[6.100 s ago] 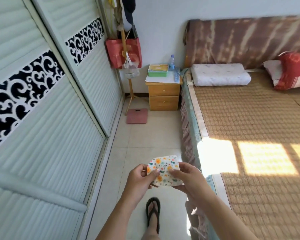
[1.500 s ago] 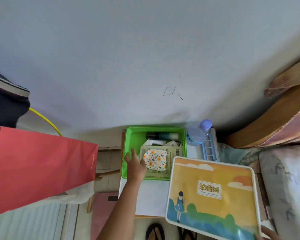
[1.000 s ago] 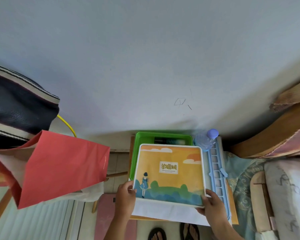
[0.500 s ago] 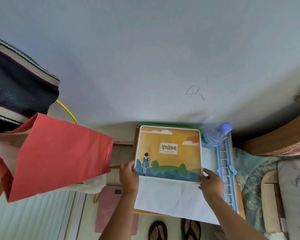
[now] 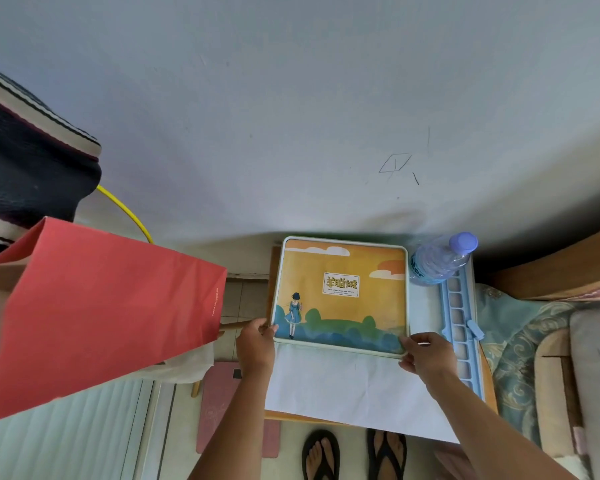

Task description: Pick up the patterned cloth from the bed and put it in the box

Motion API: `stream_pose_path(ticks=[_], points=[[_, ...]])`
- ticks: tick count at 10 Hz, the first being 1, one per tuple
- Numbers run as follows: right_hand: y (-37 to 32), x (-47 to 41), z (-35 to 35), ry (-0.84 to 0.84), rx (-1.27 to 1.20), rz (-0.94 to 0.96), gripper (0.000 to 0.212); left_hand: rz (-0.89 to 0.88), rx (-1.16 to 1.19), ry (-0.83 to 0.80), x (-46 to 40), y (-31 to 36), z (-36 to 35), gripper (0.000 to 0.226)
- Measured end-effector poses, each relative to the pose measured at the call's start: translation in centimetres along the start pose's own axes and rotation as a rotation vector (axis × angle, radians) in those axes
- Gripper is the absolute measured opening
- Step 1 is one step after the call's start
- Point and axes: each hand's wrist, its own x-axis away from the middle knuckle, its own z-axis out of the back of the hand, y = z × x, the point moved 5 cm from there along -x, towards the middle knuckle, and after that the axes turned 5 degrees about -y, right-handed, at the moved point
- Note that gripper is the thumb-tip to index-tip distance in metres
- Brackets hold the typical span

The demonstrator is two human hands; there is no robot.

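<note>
The box sits on the nightstand against the wall, closed by its lid point(image 5: 340, 289), which shows an orange sky, a green hill and a small figure. The lid covers the whole green box, so the patterned cloth is hidden from view. My left hand point(image 5: 255, 344) grips the lid's near left corner. My right hand point(image 5: 426, 355) grips the lid's near right corner.
White paper point(image 5: 343, 386) covers the nightstand in front of the box. A water bottle point(image 5: 440, 258) and a blue slotted tray point(image 5: 459, 323) stand to the right. A red paper bag point(image 5: 94, 313) hangs at left. The bed edge point(image 5: 520, 341) is at right, a pink scale point(image 5: 219, 393) on the floor.
The cloth went into the open green box about 1.5 s ago. Both hands then slid the lid over the box; it now sits squarely on top, both hands still at its near corners.
</note>
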Motion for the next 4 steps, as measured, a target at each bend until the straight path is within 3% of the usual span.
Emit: stream_pose_path(ticks=[1, 3, 4], points=[[-0.2, 0.1, -0.1, 0.005, 0.082, 0.005, 0.026, 0.009, -0.080, -0.013, 0.1, 0.5, 0.0, 0.034], [-0.7, 1.9, 0.1, -0.071, 0.498, 0.067, 0.038, 0.135, -0.454, -0.290, 1.6, -0.2, -0.4, 0.048], [-0.9, 4.9, 0.1, -0.154, 0.741, 0.110, 0.041, 0.102, -0.574, -0.468, 4.2, 0.2, -0.5, 0.050]])
